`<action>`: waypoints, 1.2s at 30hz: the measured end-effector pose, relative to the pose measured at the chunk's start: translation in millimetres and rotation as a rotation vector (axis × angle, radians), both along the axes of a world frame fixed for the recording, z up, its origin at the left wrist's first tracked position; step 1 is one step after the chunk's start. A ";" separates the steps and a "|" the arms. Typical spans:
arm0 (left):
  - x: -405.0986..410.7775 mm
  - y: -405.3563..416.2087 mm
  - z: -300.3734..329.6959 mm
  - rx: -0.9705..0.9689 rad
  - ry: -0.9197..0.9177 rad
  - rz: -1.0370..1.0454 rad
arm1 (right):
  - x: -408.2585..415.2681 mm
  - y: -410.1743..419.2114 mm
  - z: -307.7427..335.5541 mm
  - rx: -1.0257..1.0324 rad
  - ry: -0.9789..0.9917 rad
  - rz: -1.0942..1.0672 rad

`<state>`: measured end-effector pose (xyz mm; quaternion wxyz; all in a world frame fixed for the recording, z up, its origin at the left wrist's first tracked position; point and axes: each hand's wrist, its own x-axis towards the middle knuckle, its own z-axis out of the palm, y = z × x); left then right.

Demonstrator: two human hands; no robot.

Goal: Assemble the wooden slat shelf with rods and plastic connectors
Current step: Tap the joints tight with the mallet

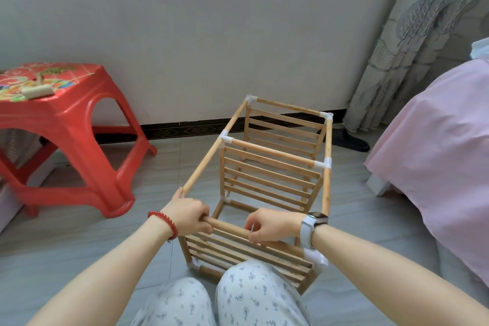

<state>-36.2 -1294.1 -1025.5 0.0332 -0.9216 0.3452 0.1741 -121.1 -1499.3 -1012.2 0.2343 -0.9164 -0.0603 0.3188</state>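
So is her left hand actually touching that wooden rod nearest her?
Touching. The head view shows the left hand with its fingers curled round the end of the near rod.

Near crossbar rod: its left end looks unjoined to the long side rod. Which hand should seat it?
Probably left. The left hand grips the crossbar rod at that end, beside the long side rod's free tip; the right hand holds farther along.

Left hand (pixel 189 213): red bead bracelet (pixel 164 223) at wrist. Right hand (pixel 272 225): smartwatch (pixel 316 218), dark square face, white strap. Arms bare, no sleeves. Trousers (pixel 225 299), lower centre: pale grey, small dark floral print.
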 end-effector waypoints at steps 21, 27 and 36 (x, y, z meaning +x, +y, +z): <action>86.1 -148.7 202.9 -0.463 -0.839 0.118 | 86.5 -115.5 188.9 -0.601 -1.188 -0.455; 120.0 -175.9 201.1 -0.323 -0.745 0.230 | 142.0 -117.2 178.5 -0.407 -0.979 -0.480; 114.3 -167.8 170.3 -0.151 -0.320 0.154 | 138.0 -122.1 151.5 -0.387 -0.701 -0.242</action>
